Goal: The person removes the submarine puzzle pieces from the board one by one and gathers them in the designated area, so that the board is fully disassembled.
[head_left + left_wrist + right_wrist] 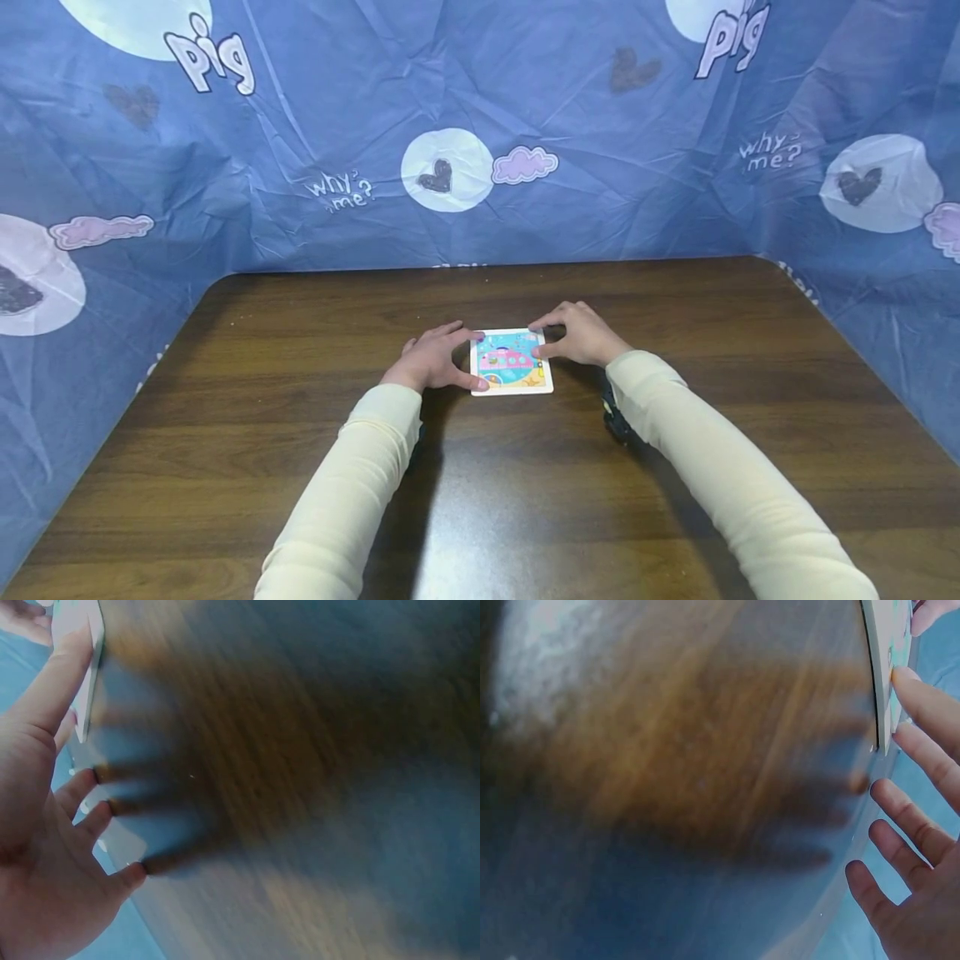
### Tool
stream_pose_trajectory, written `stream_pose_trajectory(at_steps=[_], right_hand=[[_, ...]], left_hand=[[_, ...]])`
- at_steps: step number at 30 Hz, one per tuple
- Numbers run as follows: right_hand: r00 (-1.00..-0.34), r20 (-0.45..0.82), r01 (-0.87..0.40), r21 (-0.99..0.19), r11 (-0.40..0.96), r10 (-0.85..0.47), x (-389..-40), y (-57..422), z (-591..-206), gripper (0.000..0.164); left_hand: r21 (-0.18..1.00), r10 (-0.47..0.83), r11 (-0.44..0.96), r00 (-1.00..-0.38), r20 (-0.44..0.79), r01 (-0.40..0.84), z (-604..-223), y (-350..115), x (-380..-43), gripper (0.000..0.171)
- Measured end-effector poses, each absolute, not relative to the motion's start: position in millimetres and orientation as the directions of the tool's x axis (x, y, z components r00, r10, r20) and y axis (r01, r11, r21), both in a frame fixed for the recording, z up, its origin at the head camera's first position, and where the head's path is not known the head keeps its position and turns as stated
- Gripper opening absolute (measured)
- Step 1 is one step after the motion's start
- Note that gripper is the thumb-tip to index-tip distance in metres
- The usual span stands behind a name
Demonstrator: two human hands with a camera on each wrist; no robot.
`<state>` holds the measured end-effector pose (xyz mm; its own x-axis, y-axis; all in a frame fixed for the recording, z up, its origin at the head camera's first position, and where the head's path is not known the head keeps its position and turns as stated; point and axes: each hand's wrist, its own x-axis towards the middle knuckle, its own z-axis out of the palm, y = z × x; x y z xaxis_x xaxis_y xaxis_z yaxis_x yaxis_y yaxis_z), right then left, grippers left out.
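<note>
A thin square picture board (512, 387) with a white border lies flat on the brown table, showing a pink submarine in blue water. My left hand (431, 360) is at its left side, thumb on the near left corner and index fingertip at the far left corner. Across from it, my right hand (581, 335) touches the right side with thumb and index fingertips. The left wrist view shows the left thumb lying over the board (88, 690), the other fingers spread. In the right wrist view, two extended fingertips meet the board's edge (883, 690); the remaining fingers are beside it.
The wooden table (300, 350) has rounded far corners. A blue printed cloth (337, 108) hangs behind it and along both sides. A dark device (615, 417) sits under the right wrist.
</note>
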<state>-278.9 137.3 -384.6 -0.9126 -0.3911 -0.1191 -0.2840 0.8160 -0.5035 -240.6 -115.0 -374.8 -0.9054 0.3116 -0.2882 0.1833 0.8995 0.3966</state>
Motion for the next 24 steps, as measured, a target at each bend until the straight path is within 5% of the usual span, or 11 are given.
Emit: stream_pose_trajectory(at_steps=[24], right_hand=[[-0.921, -0.115, -0.271, -0.499, 0.823, -0.372, -279.2, 137.2, -385.4, 0.044]], left_hand=[[0.375, 0.303, 0.91, -0.901, -0.309, 0.178, -372.0, -115.0, -245.2, 0.087]])
